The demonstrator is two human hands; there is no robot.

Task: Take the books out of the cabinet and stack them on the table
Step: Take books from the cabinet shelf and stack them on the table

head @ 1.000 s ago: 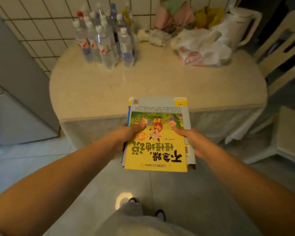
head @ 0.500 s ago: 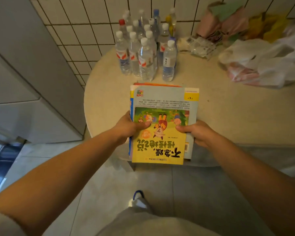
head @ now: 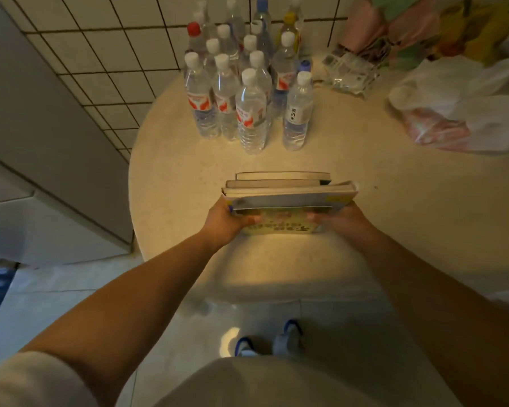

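Left hand (head: pixel 224 220) and right hand (head: pixel 340 220) clamp opposite ends of the books (head: pixel 288 198) over the table (head: pixel 394 218); long axis hand-to-hand, page edges tilted away toward bottles (head: pixel 247 92).

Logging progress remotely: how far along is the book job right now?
Done: a pile of books is out of the cabinet and over the round table. In hand: the left hand and right hand grip its near corners, far edge tipped down toward the tabletop, with water bottles beyond. Left: set it flat and let go. The cabinet is out of view.
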